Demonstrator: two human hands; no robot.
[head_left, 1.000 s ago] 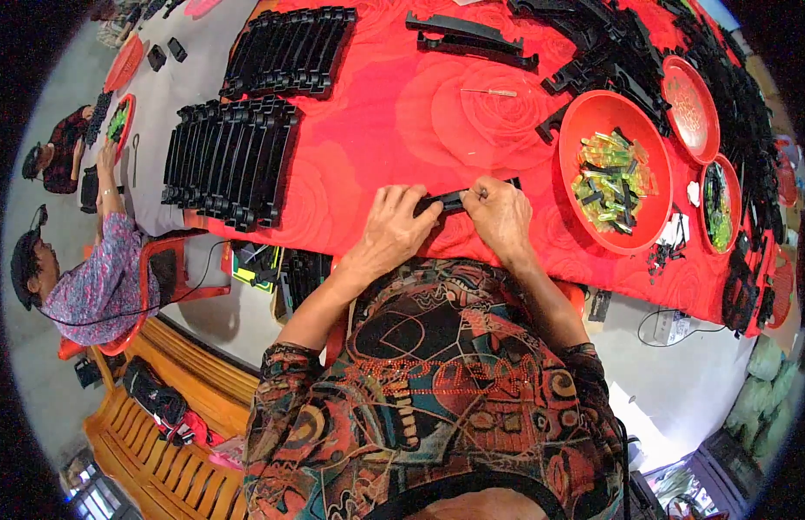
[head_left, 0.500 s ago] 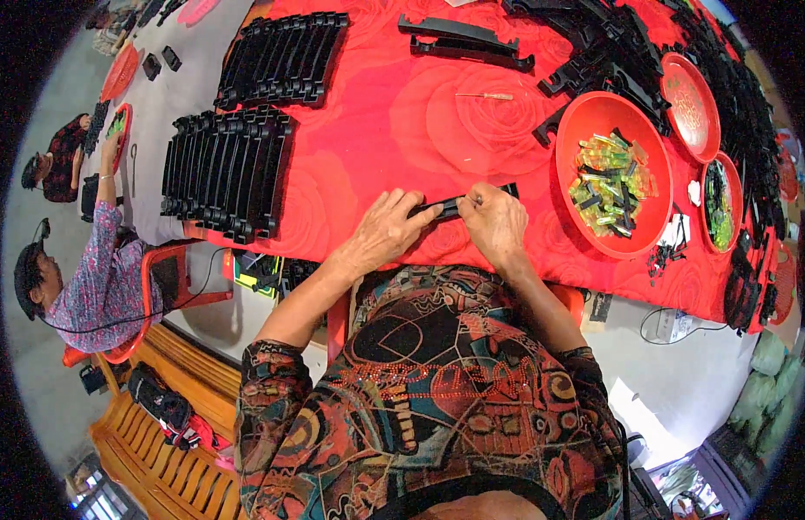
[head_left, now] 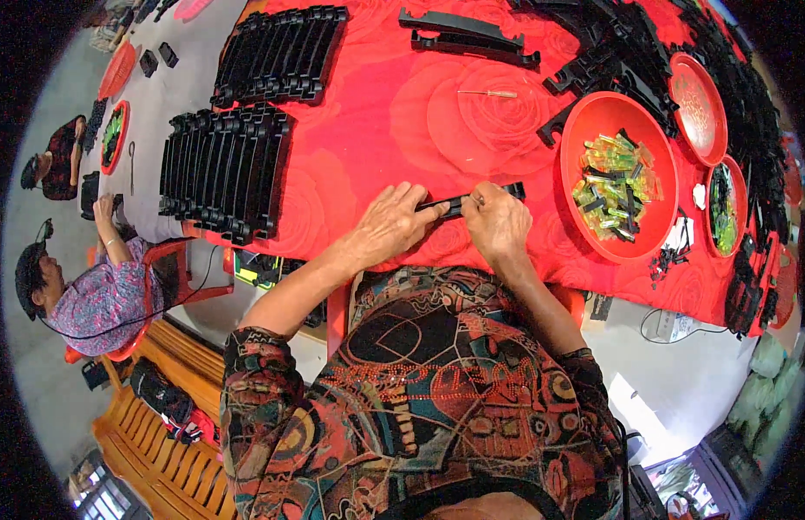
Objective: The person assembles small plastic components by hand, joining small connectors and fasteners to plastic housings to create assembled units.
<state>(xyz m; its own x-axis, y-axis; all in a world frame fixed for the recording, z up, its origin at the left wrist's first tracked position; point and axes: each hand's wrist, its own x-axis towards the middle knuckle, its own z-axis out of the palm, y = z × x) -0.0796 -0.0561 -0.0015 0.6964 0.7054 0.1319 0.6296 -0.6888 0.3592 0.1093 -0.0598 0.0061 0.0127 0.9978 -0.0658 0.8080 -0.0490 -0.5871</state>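
Observation:
A long black plastic part (head_left: 455, 206) lies at the near edge of the red table, gripped between both hands. My left hand (head_left: 392, 222) is closed on its left end, thumb and index finger stretched along it. My right hand (head_left: 497, 222) pinches at its middle, thumb and index finger pressed together; whether a small piece sits between those fingertips is too hidden to tell. The part's right end sticks out beyond the right hand. Close by on the right stands a red bowl (head_left: 584, 245) holding yellow-green clear pieces and small black strips.
Two rows of black parts (head_left: 225, 173) lie at left. A screwdriver (head_left: 489, 94) and two loose parts (head_left: 463, 26) lie farther back. Black parts (head_left: 623, 65) pile up at far right, near two smaller red trays (head_left: 699, 108). A co-worker (head_left: 99, 303) sits at left.
My hands stay on the black part, with only slight finger movement. The co-worker at left has drawn an arm back from the red tray toward the near table edge.

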